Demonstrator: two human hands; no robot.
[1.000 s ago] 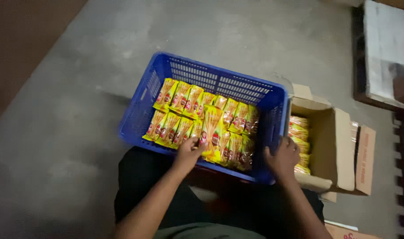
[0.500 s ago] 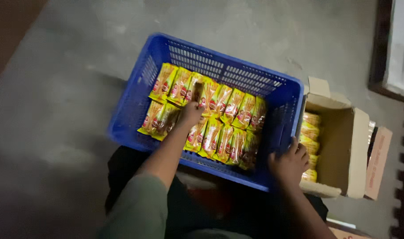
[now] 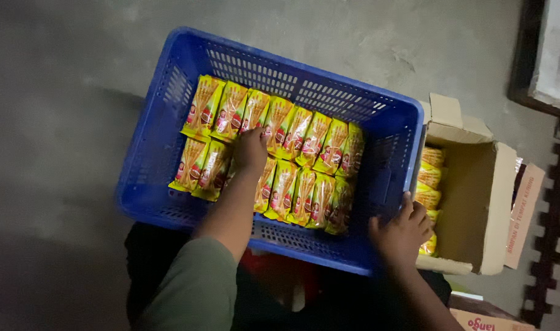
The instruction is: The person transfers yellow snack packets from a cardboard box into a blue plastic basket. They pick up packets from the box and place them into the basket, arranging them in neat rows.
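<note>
Since half a second before, your left hand (image 3: 250,149) had stayed reaching into the blue crate (image 3: 169,110), fingers curled over the yellow snack packets (image 3: 304,162) where the two rows met; whether it actually gripped one you could not tell. Your right hand (image 3: 402,233) rested open on the crate's near right corner, fingers spread over the rim. The packets lay side by side in two rows on the crate's bottom. Just beyond the right hand, touching the crate's right wall, stood an open cardboard box (image 3: 476,202) with more yellow packets (image 3: 428,184) stacked along its left side. All sat on the grey concrete floor (image 3: 59,122).
</note>
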